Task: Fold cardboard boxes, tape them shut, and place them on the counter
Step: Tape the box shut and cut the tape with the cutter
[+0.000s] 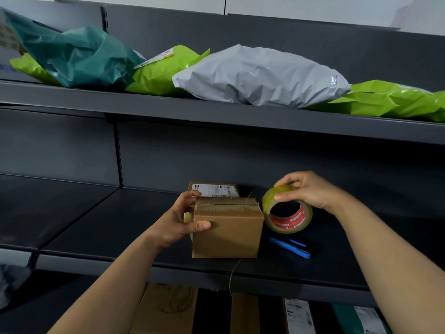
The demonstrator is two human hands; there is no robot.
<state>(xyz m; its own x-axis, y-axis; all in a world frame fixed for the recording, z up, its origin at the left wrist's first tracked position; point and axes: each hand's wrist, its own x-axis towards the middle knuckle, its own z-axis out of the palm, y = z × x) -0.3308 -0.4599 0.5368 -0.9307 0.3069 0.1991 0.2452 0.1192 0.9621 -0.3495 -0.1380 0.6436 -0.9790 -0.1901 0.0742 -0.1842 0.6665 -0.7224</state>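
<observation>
Cardboard box (227,231) sits near the shelf's (120,227) front edge, flaps folded. Left hand (183,219) grips its left end; right hand (305,189) pinches the tape roll (287,210) just beside it. Box looks light and stiff, likely to slide unless braced; best held by opposite side walls.

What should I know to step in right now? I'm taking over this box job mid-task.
Left hand grips the cardboard box by its left end on the dark shelf.
Right hand pinches the tape roll, upright just right of the box.
A blue tool lies before the roll.
Done: flaps folded shut. Left: finish taping, move box to the counter.
</observation>
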